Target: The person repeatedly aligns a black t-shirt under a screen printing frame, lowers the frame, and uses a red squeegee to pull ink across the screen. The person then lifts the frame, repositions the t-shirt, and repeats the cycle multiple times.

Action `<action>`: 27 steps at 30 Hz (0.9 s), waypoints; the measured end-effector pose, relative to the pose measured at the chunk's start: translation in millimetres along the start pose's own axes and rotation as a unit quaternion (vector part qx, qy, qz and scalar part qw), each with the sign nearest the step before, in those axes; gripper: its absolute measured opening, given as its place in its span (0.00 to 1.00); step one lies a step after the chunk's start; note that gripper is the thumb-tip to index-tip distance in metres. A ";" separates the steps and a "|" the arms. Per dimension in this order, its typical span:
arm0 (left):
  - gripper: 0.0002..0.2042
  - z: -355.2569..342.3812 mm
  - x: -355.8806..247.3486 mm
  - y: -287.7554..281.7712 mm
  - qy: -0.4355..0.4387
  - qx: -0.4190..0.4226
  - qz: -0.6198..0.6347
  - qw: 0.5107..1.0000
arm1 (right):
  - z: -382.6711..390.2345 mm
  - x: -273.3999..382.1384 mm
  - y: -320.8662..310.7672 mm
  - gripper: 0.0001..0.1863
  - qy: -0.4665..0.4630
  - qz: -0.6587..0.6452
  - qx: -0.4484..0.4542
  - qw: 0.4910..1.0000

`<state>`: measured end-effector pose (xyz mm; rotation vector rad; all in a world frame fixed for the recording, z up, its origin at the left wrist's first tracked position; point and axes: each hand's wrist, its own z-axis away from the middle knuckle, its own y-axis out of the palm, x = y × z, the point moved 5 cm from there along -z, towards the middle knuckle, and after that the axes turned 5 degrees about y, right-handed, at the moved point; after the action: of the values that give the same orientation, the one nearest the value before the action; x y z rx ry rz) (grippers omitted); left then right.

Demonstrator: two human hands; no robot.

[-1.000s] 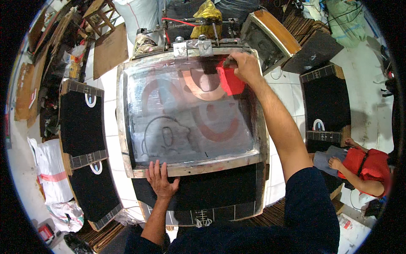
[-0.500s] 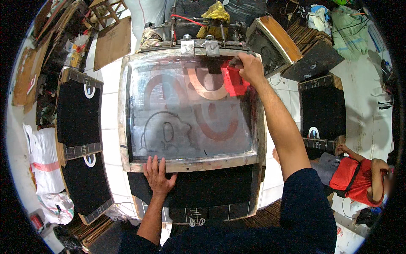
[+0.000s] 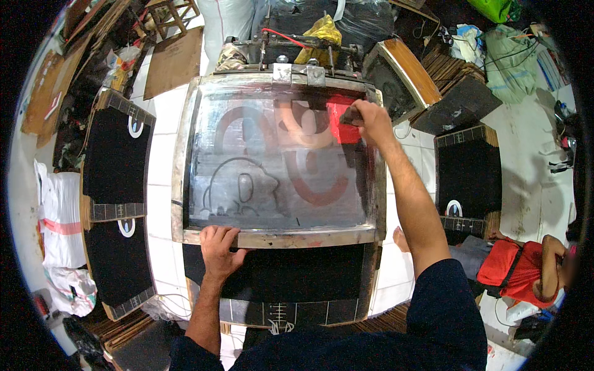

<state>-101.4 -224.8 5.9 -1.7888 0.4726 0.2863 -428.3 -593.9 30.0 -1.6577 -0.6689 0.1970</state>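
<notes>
A silk screen with a worn wooden frame [image 3: 309, 237] lies in front of me over a black fabric-covered board [image 3: 291, 269]. Curved shapes and a cartoon outline show through its mesh [image 3: 241, 139]. My left hand [image 3: 221, 250] is closed over the near rail of the frame, left of centre, fingers bent on top. At the far right of the screen, my right hand [image 3: 374, 123] grips a small dark squeegee [image 3: 351, 116]. The squeegee meets a patch of bright red ink [image 3: 340, 130] on the mesh; its lower edge is hidden in the ink.
Metal hinge clamps [image 3: 282, 73] hold the screen's far edge. More black boards with white curved prints lie at left [image 3: 114, 161] and right [image 3: 468, 176]. Another screen [image 3: 402, 80] leans at the back right. A person in a red top [image 3: 510, 266] sits at the right.
My right hand has come slightly nearer with the squeegee, beside the red ink. My left hand has slid a little left along the near rail, its fingers now more bent. The view has shifted slightly.
</notes>
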 end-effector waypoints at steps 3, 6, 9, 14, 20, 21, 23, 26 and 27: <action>0.23 -5.2 -6.1 -8.9 -0.006 0.007 0.009 1.000 | -5.3 -5.4 -11.2 0.25 -0.011 -0.033 -0.002 0.999; 0.24 -8.1 -10.1 -11.6 -0.020 0.004 0.022 1.000 | -7.8 -13.1 -3.5 0.24 0.013 -0.067 0.089 0.994; 0.24 -10.0 -13.5 -14.6 -0.011 -0.013 0.017 1.000 | -27.6 -24.0 5.4 0.25 -0.011 -0.073 0.117 0.990; 0.23 -9.5 -16.9 -17.6 -0.031 0.001 -0.001 1.000 | -105.3 -51.4 22.2 0.27 0.010 -0.078 0.164 0.983; 0.23 -9.2 -21.3 -20.7 -0.040 0.004 0.001 0.999 | -88.8 -56.2 24.4 0.39 0.082 0.008 -0.043 0.996; 0.23 -9.6 -21.7 -20.3 -0.036 0.002 0.002 0.999 | -69.1 -46.9 15.3 0.41 0.077 -0.034 -0.128 0.988; 0.24 -9.9 -22.1 -20.3 -0.028 -0.005 0.001 1.000 | -9.1 -13.5 -0.4 0.34 0.061 -0.084 -0.212 0.972; 0.24 -10.5 -25.2 -28.9 -0.014 -0.014 -0.004 1.000 | 116.5 76.7 -9.4 0.26 0.139 -0.094 -0.120 0.978; 0.24 -12.0 -27.9 -36.1 -0.011 -0.011 -0.005 1.000 | 154.9 116.2 -19.0 0.25 0.102 -0.096 -0.109 0.984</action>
<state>-110.2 -224.0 52.2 -1.8081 0.4455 0.3049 -414.7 -400.3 43.0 -1.7794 -0.7092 -0.1891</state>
